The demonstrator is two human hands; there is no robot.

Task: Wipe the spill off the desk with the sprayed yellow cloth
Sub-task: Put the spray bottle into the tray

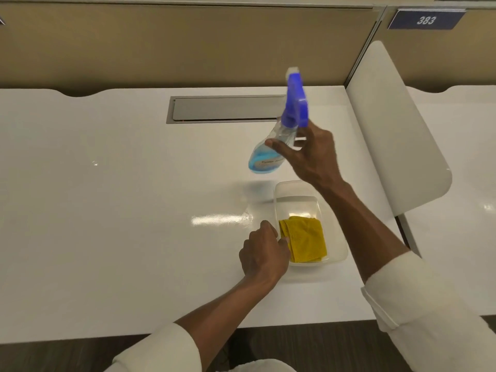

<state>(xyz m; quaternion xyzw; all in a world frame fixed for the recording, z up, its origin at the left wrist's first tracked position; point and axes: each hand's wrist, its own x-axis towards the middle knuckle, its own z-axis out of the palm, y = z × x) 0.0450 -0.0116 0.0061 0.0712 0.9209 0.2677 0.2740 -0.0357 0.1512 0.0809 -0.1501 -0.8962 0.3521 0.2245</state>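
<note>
While the right hand (308,154) holds the spray bottle (279,130) aloft, fingers wrapped round its neck and the blue head tipped up and away, the left hand (264,249) is down at the clear tub (335,237), curled, its thumb and fingertips touching the near-left edge of the yellow cloth (304,238); whether it has actually pinched the fabric I cannot tell. That folded cloth lies inside the tub, long side running away from the person, just right of the left hand; so the left is far nearer. Just left of the tub, the wet spill (245,217) glints on the desk (107,210); a short carry leftward, I'd judge.
</note>
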